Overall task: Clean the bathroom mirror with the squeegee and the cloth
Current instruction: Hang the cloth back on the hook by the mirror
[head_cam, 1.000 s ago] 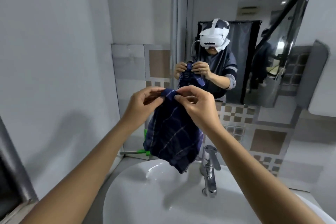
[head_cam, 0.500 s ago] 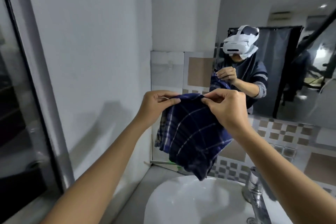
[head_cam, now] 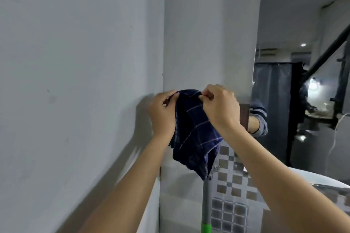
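Cloth [head_cam: 195, 134], dark blue with thin pale checks, hangs in front of the corner where the grey side wall [head_cam: 75, 81] meets the back wall, held up at its top edge by both of the person's hands. The left hand [head_cam: 162, 114] pinches the upper left corner between thumb and curled fingers, its grip closed tight on the fabric. The right hand [head_cam: 220, 108] pinches the upper right corner the same way, fingers bent in and closed on the cloth. The two hands sit near each other, so the top edge bunches between them and the rest drapes down loosely to a point.

Just under that lowest point stands the squeegee [head_cam: 206, 204], upright against the tiled wall [head_cam: 233, 191], a grey handle with a bright green section at the bottom of the view. Whether the cloth touches its top I cannot tell.

To the right is the mirror [head_cam: 295, 81], well lit, showing a reflected sleeve and forearm beside the right hand, a dark curtain and ceiling lights. A curved white edge of the sink [head_cam: 322, 179] shows below the mirror.
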Tool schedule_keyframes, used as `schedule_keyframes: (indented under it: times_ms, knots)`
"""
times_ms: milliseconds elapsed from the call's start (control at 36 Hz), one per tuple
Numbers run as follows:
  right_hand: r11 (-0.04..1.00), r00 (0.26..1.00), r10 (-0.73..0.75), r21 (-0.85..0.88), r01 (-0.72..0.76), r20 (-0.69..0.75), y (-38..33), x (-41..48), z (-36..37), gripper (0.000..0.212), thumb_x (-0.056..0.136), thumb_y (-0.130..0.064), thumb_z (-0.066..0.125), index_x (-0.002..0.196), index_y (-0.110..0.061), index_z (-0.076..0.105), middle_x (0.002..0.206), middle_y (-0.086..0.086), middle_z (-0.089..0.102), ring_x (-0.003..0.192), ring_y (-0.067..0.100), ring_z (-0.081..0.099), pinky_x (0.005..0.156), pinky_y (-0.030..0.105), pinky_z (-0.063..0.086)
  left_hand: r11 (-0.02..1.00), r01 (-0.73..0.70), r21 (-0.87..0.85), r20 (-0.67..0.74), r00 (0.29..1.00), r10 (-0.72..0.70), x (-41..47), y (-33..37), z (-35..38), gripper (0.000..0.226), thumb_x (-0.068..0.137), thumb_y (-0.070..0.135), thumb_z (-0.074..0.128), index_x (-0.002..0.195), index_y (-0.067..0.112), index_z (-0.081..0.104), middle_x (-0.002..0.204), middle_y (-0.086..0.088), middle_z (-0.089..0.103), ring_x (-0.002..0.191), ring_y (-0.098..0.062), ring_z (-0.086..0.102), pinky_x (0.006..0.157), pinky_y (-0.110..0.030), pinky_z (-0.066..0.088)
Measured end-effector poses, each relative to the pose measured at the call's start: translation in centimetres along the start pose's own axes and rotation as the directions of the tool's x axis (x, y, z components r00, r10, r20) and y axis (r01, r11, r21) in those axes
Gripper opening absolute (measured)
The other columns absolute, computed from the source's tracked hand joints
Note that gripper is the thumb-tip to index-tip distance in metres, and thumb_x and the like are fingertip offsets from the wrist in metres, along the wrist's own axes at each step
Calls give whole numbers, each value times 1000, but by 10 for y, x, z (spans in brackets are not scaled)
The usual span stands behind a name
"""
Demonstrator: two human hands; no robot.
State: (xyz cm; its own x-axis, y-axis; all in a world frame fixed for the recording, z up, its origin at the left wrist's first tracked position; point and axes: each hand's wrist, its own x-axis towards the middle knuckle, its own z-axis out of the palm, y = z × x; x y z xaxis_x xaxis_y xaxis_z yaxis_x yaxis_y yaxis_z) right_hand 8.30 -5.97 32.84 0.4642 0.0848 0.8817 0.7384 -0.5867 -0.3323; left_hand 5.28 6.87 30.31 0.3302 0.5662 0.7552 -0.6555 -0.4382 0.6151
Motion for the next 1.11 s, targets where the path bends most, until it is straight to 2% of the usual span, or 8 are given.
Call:
schedule_keyframes:
  times_ms: [194,556,611,694,778,889,1028,1111]
  knots:
    - [989,999,-40,-144,41,11,9,20,36,15,92,-16,50,85,-9,62,84,6,58,66,24,49,52,28,35,1000,-1,6,-78,997,1,24,-26,20,12,86,7,61,89,11,72,76,12,64,70,6,59,66,-4,44]
    - [987,990,98,121,-110,99,23,-5,37,20,91,-18,53,84,-9,69,81,7,67,73,24,61,66,41,55,996,86,14,116,989,-87,12,-41,7,14,85,12,63,89,23,72,78,14,68,71,8,62,66,-4,45]
    - [981,983,119,137,-138,139,24,-10,37,20,93,-19,52,88,-9,69,82,8,69,71,22,61,65,35,54,994,108,0,178,978,-107,9,-41,4,14,88,16,60,97,19,71,90,8,70,83,4,63,72,-7,47]
    - [976,986,96,180,-120,133,26,-21,35,19,95,-19,50,97,-9,66,75,0,65,63,10,55,55,11,42,992,126,-17,275,954,-116,2,-41,0,21,91,24,55,109,18,65,105,7,66,98,0,60,84,-9,45]
    - [950,986,100,282,-134,132,26,-29,33,20,96,-18,50,108,-11,64,71,-14,57,64,1,56,58,6,45,992,127,-9,360,926,-116,-5,-40,-2,26,92,25,54,117,18,61,110,8,64,101,1,58,86,-9,45]
    - [929,982,94,340,-145,162,25,-29,34,26,96,-22,50,119,-15,59,80,-7,61,72,-1,58,68,13,53,992,123,27,419,900,-123,-6,-41,-4,33,92,29,53,123,21,57,117,7,63,105,-2,57,92,-20,46]
    - [923,977,55,362,-128,204,24,-22,34,31,96,-21,48,126,-19,57,81,-5,62,71,1,58,62,1,43,993,91,69,460,881,-112,-1,-39,-3,36,93,29,52,127,19,54,124,5,59,111,-4,55,97,-23,44]
    - [945,970,28,311,-104,240,25,-18,39,31,98,-19,43,125,-19,58,97,3,65,86,16,59,75,16,45,991,95,92,490,862,-128,0,-39,-2,38,94,31,50,129,18,51,126,5,58,113,-5,54,100,-28,43]
